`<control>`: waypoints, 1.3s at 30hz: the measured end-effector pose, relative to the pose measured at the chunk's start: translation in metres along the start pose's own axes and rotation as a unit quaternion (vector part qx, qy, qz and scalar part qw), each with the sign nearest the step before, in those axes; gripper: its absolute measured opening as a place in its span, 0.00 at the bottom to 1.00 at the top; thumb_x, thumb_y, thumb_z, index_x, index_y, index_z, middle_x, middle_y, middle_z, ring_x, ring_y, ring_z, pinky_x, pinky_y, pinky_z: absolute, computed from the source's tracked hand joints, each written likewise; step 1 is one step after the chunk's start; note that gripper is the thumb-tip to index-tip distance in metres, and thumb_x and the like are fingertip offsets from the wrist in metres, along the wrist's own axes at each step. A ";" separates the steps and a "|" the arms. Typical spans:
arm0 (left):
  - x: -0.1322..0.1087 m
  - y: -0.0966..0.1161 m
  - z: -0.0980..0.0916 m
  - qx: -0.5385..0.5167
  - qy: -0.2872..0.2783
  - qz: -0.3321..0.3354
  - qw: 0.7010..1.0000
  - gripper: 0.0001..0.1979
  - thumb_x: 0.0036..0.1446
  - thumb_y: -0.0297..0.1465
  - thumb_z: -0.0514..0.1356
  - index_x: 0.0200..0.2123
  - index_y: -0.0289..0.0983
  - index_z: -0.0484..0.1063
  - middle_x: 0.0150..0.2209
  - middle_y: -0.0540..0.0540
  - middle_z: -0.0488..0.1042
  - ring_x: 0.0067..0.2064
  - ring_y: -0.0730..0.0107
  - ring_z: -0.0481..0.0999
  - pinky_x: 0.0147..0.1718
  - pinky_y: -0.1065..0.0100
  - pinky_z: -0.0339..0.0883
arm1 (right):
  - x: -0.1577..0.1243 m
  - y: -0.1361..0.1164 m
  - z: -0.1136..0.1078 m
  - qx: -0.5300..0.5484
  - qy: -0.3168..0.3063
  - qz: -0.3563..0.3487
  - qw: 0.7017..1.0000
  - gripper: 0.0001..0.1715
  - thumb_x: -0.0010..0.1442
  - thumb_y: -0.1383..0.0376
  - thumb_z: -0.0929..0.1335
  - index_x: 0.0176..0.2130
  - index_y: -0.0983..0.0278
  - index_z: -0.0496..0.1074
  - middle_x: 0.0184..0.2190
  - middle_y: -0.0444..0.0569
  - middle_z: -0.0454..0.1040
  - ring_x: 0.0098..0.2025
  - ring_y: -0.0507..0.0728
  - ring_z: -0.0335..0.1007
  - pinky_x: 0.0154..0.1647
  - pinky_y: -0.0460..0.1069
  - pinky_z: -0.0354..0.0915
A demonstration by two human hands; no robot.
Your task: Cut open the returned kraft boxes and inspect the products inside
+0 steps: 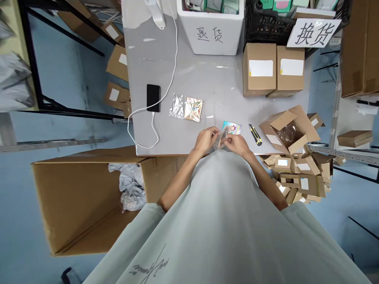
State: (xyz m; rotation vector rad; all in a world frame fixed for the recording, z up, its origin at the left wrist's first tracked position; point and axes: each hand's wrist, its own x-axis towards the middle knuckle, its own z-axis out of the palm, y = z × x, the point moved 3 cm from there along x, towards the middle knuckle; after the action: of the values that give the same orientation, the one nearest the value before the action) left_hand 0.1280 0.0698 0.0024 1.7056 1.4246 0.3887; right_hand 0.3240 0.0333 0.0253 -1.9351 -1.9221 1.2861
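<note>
At the table's near edge, my left hand (206, 139) and my right hand (236, 143) are close together, fingers pinched on a clear plastic bag (219, 140) between them. Whether anything lies inside the bag is too small to make out. Just beyond my right hand shows a colourful printed card (232, 127), partly covered by the fingers; I cannot tell if it is held or lies on the table. A yellow and black utility knife (255, 135) rests to the right. Left of my hands lies a shiny gold packet (193, 109) in clear wrapping.
A black phone (153, 98) with a white cable (174, 67) lies on the left of the grey table (219, 79). A white bin (218, 35), a black crate (266, 27) and cardboard boxes (259, 75) stand behind. An opened box (288, 128) sits right; a large carton (85, 205) stands lower left.
</note>
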 end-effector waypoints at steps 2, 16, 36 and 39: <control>0.001 0.002 -0.002 0.009 -0.005 0.012 1.000 0.10 0.72 0.38 0.63 0.42 0.42 0.83 0.44 0.42 0.89 0.42 0.53 0.86 0.47 0.58 0.74 | 0.000 -0.001 -0.004 -0.024 0.015 0.013 1.000 0.12 0.72 0.64 0.69 0.38 0.58 0.83 0.36 0.48 0.86 0.40 0.61 0.81 0.41 0.50 0.61; 0.000 -0.001 -0.011 -0.035 0.078 -0.060 0.995 0.08 0.67 0.38 0.68 0.39 0.44 0.87 0.39 0.44 0.90 0.38 0.53 0.86 0.43 0.59 0.74 | 0.002 -0.009 -0.013 -0.065 0.066 0.078 0.993 0.18 0.77 0.60 0.66 0.39 0.57 0.85 0.37 0.49 0.87 0.43 0.63 0.81 0.41 0.51 0.58; -0.006 -0.016 0.001 -0.194 -0.005 0.011 0.981 0.10 0.71 0.42 0.62 0.42 0.42 0.76 0.57 0.38 0.88 0.58 0.54 0.88 0.58 0.57 0.79 | 0.032 0.023 0.002 0.075 0.088 0.064 0.991 0.30 0.62 0.67 0.76 0.62 0.55 0.84 0.57 0.52 0.88 0.56 0.66 0.84 0.64 0.58 0.74; -0.012 -0.015 0.001 -0.210 0.003 0.007 0.978 0.12 0.72 0.44 0.62 0.42 0.42 0.74 0.56 0.36 0.89 0.57 0.54 0.88 0.59 0.56 0.79 | 0.048 0.014 0.004 0.044 0.074 0.062 0.994 0.15 0.66 0.64 0.77 0.52 0.56 0.87 0.49 0.52 0.89 0.54 0.66 0.84 0.61 0.58 0.74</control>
State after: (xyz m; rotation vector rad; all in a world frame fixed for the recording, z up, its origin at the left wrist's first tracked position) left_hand 0.1154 0.0586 -0.0066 1.3706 1.2292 0.6532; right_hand 0.3241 0.0704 -0.0085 -2.0705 -1.6714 1.1985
